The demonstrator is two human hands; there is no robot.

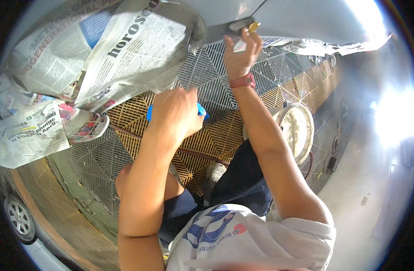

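Observation:
My left hand is closed around a blue thing; its ends stick out on both sides of the fist, and the rest is hidden. Farther ahead, my right hand reaches up to the lower edge of a grey car body panel. Its fingers are bent around a small yellow piece, whose kind I cannot make out. A dark smudged patch lies beside those fingertips on the panel. Newspaper covers the part left of the panel, near my left hand.
A white bucket with pale contents stands right of my knee. Floor grating in yellow and grey lies below, with a thin hose across it. More newspaper hangs at left. Another car's wheel shows at lower left.

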